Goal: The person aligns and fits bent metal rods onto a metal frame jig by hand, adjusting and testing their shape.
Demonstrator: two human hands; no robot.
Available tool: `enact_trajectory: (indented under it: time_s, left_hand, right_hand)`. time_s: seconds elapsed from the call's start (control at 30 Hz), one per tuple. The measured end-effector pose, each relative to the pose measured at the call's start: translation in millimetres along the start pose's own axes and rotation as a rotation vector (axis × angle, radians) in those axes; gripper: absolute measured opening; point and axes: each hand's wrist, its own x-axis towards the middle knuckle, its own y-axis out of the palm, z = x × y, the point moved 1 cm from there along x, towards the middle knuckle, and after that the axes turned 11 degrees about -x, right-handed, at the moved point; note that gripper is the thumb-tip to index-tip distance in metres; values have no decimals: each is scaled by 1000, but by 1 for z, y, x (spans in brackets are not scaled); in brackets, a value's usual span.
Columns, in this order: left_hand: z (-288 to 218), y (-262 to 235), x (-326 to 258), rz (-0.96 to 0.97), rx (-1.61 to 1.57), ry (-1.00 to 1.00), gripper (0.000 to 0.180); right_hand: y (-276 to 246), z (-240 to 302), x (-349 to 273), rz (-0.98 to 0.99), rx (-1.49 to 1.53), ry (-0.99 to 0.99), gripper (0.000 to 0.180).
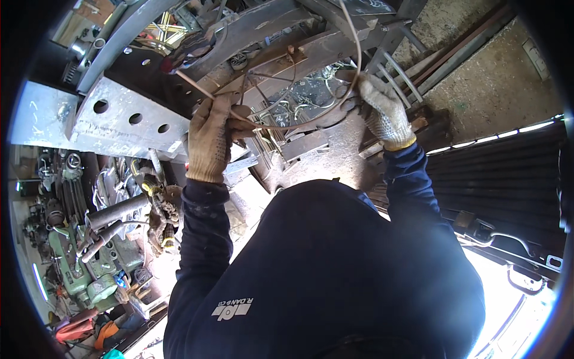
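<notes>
A thin, brownish cable or flexible rod (359, 51) bends in a wide curve between my two gloved hands. My left hand (210, 133), in a worn beige work glove, is closed around it at the left, and a straight reddish-brown end sticks out up and to the left. At the right, my right hand (385, 107) wears a similar dotted glove with a yellow cuff edge and pinches the cable where it turns upward. From there it runs on past the top of the picture. Parts of the fingers on both hands are dark and hard to make out.
Beyond my hands lie large steel beams and bars. A steel plate with round holes (136, 118) stands at the left. Below it are a green machine (72, 257), pipes (119, 210) and cluttered tools. A dark ribbed panel (502, 173) is at the right.
</notes>
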Motion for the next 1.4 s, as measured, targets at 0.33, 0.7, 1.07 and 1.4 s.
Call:
enact_trajectory:
  time_s: [0.33, 0.7, 1.07, 1.4]
  left_hand:
    - [-2, 6, -13, -1, 195, 209, 47]
    - [-4, -9, -10, 75, 1282, 1171, 40]
    - [-18, -3, -15, -12, 319, 113, 32]
    - [-31, -19, -27, -8, 102, -86, 37]
  right_hand:
    - [26, 13, -15, -75, 23, -16, 30]
    - [36, 37, -19, -22, 415, 65, 30]
    - [4, 0, -12, -366, -296, -23, 58]
    - [28, 6, -17, -59, 273, 132, 45]
